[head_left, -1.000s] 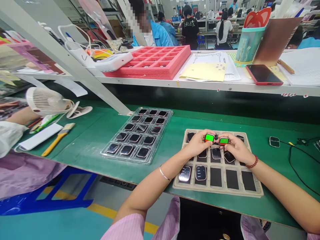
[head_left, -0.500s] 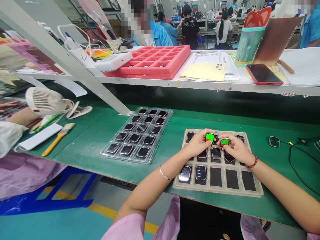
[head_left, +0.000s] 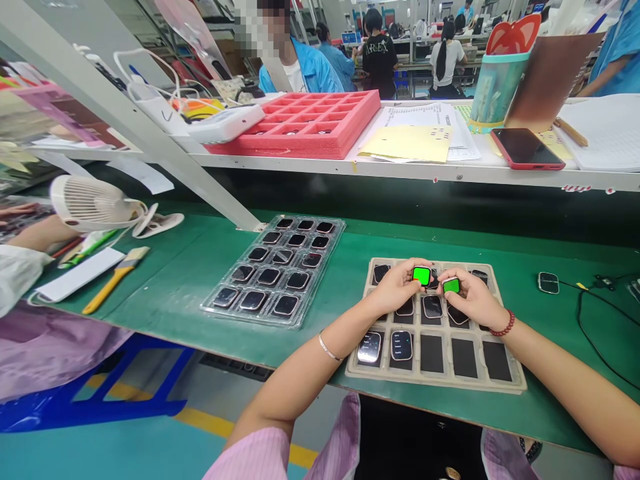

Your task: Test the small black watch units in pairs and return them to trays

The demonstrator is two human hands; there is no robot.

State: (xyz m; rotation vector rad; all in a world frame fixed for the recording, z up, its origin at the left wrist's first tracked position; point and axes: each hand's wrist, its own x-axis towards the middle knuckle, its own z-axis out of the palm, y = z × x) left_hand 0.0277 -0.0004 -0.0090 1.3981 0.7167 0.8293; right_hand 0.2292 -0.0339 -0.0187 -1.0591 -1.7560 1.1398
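Left hand (head_left: 397,288) pinched a watch (head_left: 421,275), screen lit green, between thumb and fingertips. Right hand (head_left: 473,298) pinched a second watch (head_left: 451,285), also green, the same way. Both were held just above the far rows of the beige tray (head_left: 505,385), nearly side by side.

Tray contents: two watches with lit menu screens in the near left pockets, a few dark ones under the hands, the remaining near pockets showing black pads only. Clear tray (head_left: 210,305) to the left, on the green bench (head_left: 350,267): every visible pocket held a dark-screened watch. Red tray (head_left: 320,143) on the shelf: mostly bare cells, contents too small to tell.

Against the half-second-earlier frame: both watches sat slightly lower and turned flatter toward the camera; trays unmoved.
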